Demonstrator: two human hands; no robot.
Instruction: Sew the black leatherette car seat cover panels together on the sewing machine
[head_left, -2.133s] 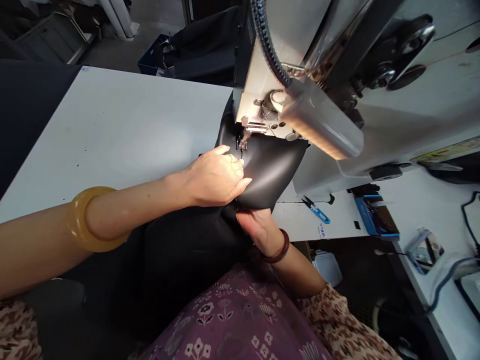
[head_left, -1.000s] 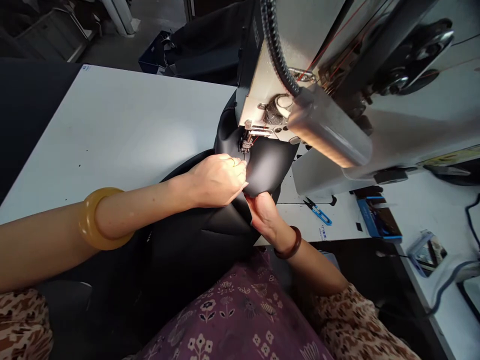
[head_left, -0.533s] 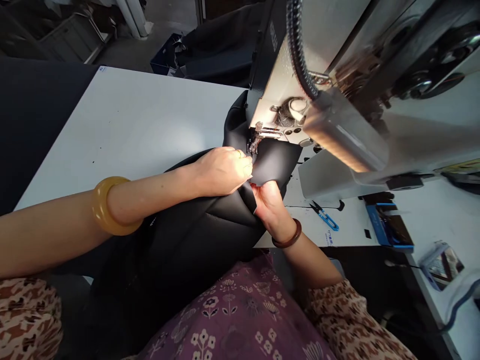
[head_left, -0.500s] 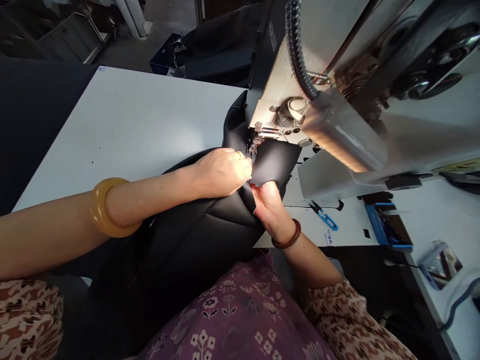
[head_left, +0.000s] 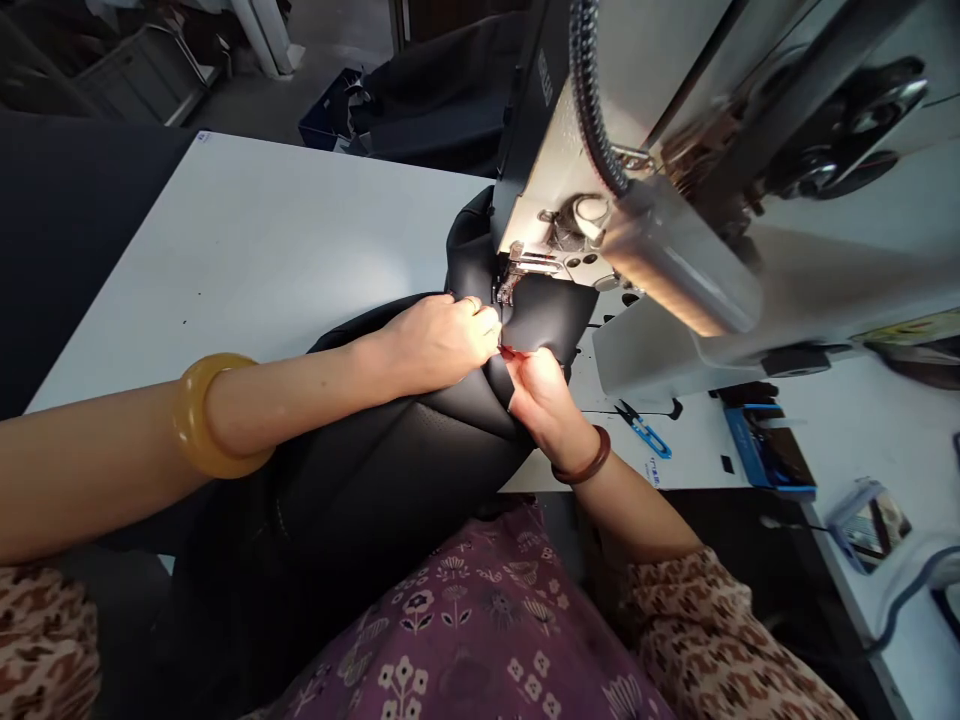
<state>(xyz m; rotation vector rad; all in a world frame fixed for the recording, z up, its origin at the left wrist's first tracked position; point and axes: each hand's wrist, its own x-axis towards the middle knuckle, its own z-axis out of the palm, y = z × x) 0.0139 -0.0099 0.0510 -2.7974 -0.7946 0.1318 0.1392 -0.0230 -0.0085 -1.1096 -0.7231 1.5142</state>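
A large piece of smooth black leather-like material lies bunched over the table edge and hangs down toward my lap. Its upper end passes under the presser foot of a sewing machine. Just in front of the foot, my left hand is closed on the material, knuckles up. My right hand pinches an edge of it close to the left fingertips, palm turned partly up. Lamplight falls on the fingers and the material there. The machine's needle is too small to make out.
Blue thread snips lie on the white table, right of my right hand. Farther right are a blue box and a clear-lidded case. A dark blue crate stands on the floor behind the table.
My right hand's fingertips have shifted slightly up toward the presser foot and pinch the edge more closely. My left hand stays nearly in place. The view has shifted a little.
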